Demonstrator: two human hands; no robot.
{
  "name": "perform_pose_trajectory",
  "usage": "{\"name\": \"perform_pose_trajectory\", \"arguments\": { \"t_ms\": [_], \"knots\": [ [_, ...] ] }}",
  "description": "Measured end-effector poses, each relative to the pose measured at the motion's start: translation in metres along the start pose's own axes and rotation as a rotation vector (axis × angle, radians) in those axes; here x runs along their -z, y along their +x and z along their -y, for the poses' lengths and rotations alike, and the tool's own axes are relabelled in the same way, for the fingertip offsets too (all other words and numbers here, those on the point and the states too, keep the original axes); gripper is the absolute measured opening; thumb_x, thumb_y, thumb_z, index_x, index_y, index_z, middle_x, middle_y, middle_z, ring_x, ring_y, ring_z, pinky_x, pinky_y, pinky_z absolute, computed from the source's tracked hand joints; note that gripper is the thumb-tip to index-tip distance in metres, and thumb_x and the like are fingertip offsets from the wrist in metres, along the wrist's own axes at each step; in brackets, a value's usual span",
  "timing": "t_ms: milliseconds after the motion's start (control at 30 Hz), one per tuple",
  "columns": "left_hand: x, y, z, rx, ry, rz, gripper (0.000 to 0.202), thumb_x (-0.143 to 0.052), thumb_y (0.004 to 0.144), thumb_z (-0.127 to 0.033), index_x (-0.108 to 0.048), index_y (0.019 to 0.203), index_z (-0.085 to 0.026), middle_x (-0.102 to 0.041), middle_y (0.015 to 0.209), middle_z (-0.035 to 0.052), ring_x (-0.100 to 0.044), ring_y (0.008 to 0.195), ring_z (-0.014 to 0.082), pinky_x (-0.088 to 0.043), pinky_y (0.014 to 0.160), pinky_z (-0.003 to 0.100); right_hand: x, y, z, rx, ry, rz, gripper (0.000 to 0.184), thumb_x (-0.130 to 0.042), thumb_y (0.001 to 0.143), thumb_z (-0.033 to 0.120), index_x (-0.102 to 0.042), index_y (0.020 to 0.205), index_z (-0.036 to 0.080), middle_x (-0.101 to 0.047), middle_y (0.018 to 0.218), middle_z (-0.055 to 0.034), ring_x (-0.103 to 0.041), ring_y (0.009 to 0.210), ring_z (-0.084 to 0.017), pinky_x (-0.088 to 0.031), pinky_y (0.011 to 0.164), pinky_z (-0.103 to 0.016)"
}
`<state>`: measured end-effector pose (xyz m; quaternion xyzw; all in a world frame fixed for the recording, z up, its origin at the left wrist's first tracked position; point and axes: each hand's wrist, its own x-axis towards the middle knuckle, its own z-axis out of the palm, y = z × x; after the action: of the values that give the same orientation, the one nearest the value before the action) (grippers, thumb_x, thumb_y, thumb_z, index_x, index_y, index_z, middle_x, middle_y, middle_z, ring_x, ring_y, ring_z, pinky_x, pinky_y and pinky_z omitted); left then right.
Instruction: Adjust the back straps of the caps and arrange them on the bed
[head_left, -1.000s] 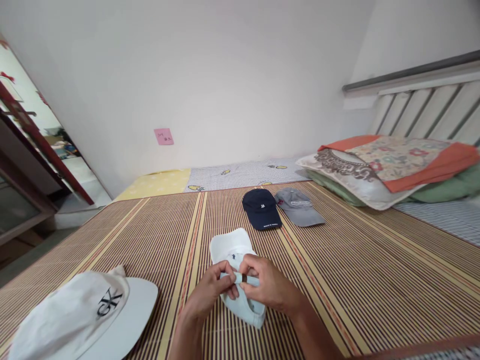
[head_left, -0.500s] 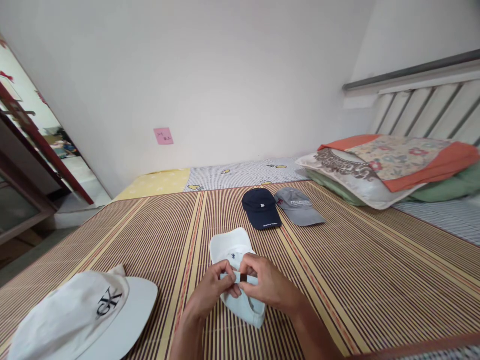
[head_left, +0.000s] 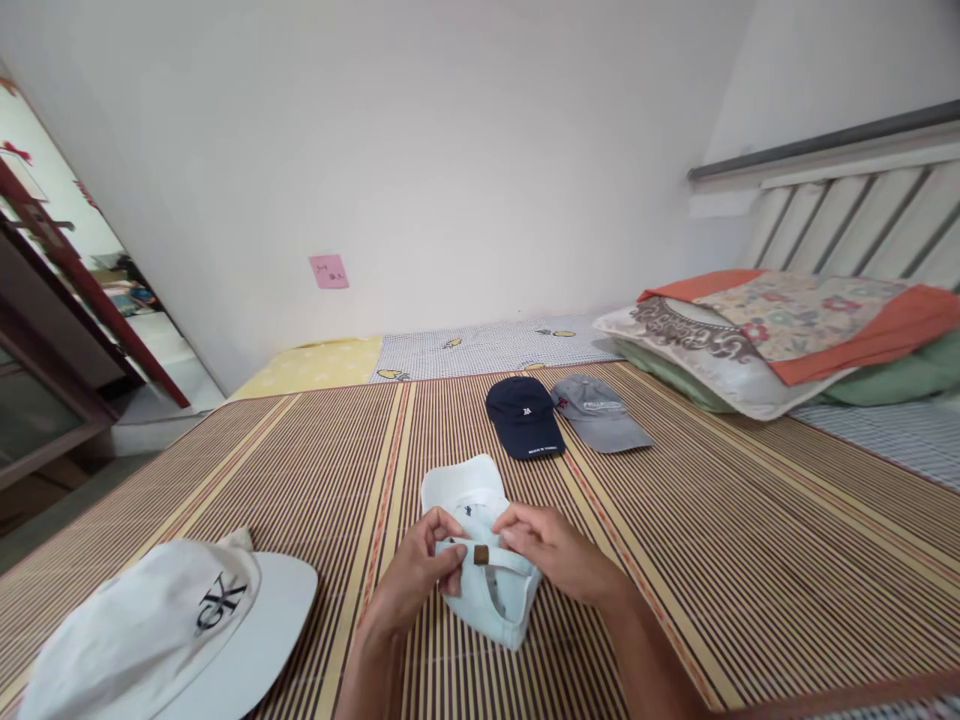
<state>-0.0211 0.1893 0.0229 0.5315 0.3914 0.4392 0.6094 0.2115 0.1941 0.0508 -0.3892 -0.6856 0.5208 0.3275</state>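
Observation:
A pale blue-white cap [head_left: 480,500] lies on the striped bamboo mat [head_left: 712,520] in front of me, brim pointing away. My left hand [head_left: 416,580] pinches the cap's back strap left of a small brown buckle [head_left: 481,554]. My right hand [head_left: 551,555] pinches the same strap to the right of the buckle. Both hands are closed on the strap and hold the back of the cap slightly raised.
A white bucket hat [head_left: 161,640] with a dark logo lies at the near left. A navy cap [head_left: 523,417] and a grey cap [head_left: 600,412] sit farther back. Pillows [head_left: 765,340] are stacked at the right by a slatted headboard [head_left: 847,220]. A doorway [head_left: 52,330] opens at the left.
My hands have drawn slightly apart along the strap, and the brown buckle between them is now plainly exposed. The cap's back has lifted a little.

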Motion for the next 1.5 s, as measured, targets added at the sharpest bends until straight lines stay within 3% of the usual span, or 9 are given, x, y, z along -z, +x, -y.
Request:
{"name": "perform_pose_trajectory", "arguments": {
  "t_ms": [100,267,433,600,833,1000,1167,1500],
  "knots": [
    [0.005,0.001,0.002,0.005,-0.027,-0.012,0.039,-0.084,0.079,-0.039,-0.058,0.102,-0.021,-0.07,0.085,-0.005,-0.054,0.043,0.0049,-0.032,0.043,0.019,0.015,-0.005,-0.004,-0.01,-0.046,0.043,0.025,-0.059,0.096,0.038,-0.074,0.098,0.018,-0.071,0.088,-0.0035,-0.064,0.081,-0.018,-0.044,0.071,-0.028],
    [0.009,0.001,0.004,0.002,-0.011,-0.002,0.039,-0.083,0.082,-0.043,-0.064,0.106,-0.019,-0.069,0.086,-0.0028,-0.052,0.046,0.0048,-0.032,0.046,0.02,0.022,-0.008,-0.008,0.006,-0.088,0.11,0.015,-0.074,0.082,0.031,-0.078,0.091,0.019,-0.075,0.089,-0.0027,-0.066,0.086,-0.02,-0.046,0.079,-0.031],
    [0.016,-0.006,0.001,0.087,0.075,0.074,0.04,-0.082,0.081,-0.049,-0.07,0.1,-0.016,-0.062,0.06,-0.0056,-0.053,0.046,0.0082,-0.035,0.049,0.021,0.019,-0.006,-0.011,0.027,-0.089,0.095,0.012,-0.066,0.088,0.024,-0.077,0.085,0.019,-0.074,0.083,-0.0002,-0.062,0.078,-0.017,-0.041,0.073,-0.028],
    [0.019,-0.01,-0.001,0.191,0.177,0.149,0.038,-0.077,0.083,-0.052,-0.068,0.095,-0.017,-0.056,0.045,-0.007,-0.047,0.037,0.0086,-0.023,0.043,0.021,0.019,-0.005,-0.014,-0.007,-0.065,0.077,0.012,-0.065,0.087,0.02,-0.076,0.089,0.019,-0.075,0.081,-0.0003,-0.066,0.08,-0.018,-0.043,0.073,-0.028],
    [0.012,-0.01,-0.006,0.112,0.14,0.097,0.041,-0.075,0.084,-0.057,-0.059,0.085,-0.019,-0.047,0.052,-0.0105,-0.033,0.039,0.0052,-0.02,0.043,0.022,0.016,-0.003,-0.013,-0.034,-0.043,0.06,0.016,-0.063,0.088,0.021,-0.077,0.096,0.018,-0.077,0.083,-0.0021,-0.069,0.082,-0.019,-0.046,0.076,-0.029],
    [0.01,-0.008,-0.006,0.087,0.165,0.114,0.044,-0.07,0.087,-0.061,-0.061,0.081,-0.018,-0.049,0.055,-0.0077,-0.038,0.043,0.0068,-0.025,0.046,0.023,0.013,-0.001,-0.014,-0.014,-0.08,0.04,0.016,-0.063,0.088,0.019,-0.078,0.095,0.018,-0.076,0.084,-0.0019,-0.068,0.081,-0.018,-0.045,0.074,-0.029],
    [0.01,-0.007,-0.004,0.142,0.266,0.097,0.046,-0.079,0.079,-0.061,-0.068,0.083,-0.016,-0.048,0.052,-0.0074,-0.037,0.045,0.0084,-0.025,0.046,0.024,0.013,-0.001,-0.015,-0.019,-0.073,0.04,0.016,-0.063,0.088,0.019,-0.077,0.094,0.018,-0.075,0.082,-0.0018,-0.067,0.079,-0.018,-0.044,0.071,-0.028],
    [0.013,-0.008,-0.003,0.063,0.268,0.121,0.041,-0.075,0.086,-0.056,-0.069,0.083,-0.016,-0.051,0.058,-0.0055,-0.038,0.05,0.0088,-0.027,0.05,0.023,0.011,-0.001,-0.014,-0.018,-0.082,0.021,0.016,-0.063,0.085,0.016,-0.077,0.092,0.018,-0.076,0.086,-0.0019,-0.068,0.081,-0.018,-0.046,0.074,-0.028]
  ]
}}
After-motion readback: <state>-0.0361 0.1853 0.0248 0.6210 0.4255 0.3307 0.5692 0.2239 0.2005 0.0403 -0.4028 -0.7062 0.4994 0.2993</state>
